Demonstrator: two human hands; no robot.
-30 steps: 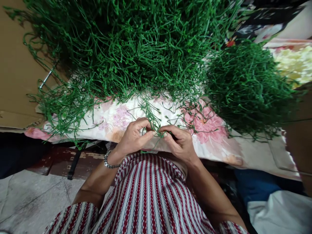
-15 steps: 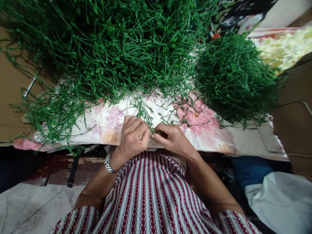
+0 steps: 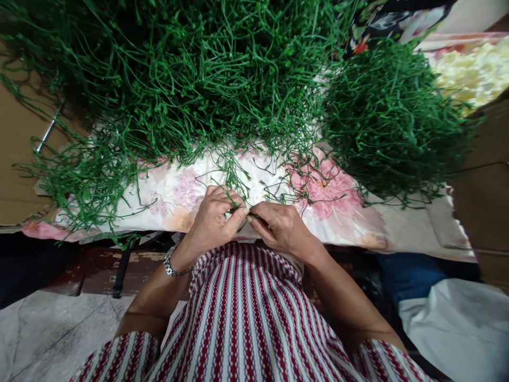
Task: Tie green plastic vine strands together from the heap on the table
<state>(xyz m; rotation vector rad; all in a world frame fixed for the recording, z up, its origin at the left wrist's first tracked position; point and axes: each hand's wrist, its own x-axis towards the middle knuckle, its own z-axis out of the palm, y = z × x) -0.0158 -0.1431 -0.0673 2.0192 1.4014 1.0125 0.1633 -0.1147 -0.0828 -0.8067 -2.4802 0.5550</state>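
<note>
Head view, looking down: the left hand [image 3: 212, 220] and the right hand [image 3: 278, 227] meet fingertip to fingertip at the near edge of a floral cloth [image 3: 342, 217], both closed in a pinch on one thin green plastic stem [image 3: 234, 185] that runs back into the big green stem pile [image 3: 191, 74]. A smaller stem heap [image 3: 389, 116] lies to the right. A metal wristwatch [image 3: 170, 265] circles the left wrist, above a red-striped garment [image 3: 242, 318].
</note>
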